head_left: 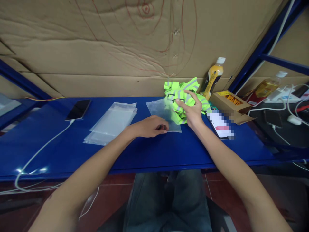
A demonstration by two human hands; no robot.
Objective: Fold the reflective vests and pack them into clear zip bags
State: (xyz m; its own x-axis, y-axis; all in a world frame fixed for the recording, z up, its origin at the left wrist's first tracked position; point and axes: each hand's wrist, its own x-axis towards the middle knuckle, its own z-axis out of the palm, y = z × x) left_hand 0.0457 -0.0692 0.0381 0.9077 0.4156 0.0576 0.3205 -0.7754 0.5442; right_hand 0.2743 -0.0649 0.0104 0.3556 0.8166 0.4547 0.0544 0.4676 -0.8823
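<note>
A bundle of neon-yellow reflective straps with grey stripes and black buckles lies at the back of the blue table. My right hand is on its right side, thumb and forefinger curved round part of it. Beneath and left of the bundle lies a clear plastic bag. At this bag's near edge my left hand is closed, fingertips curled in against the thumb at the plastic. To the left rests a stack of clear plastic bags, slightly fanned out.
A black phone on a white cable lies far left. On the right are a lit phone, an open cardboard box and a yellow-labelled bottle. Another bottle and cables stand beyond. Cardboard backs the blue table.
</note>
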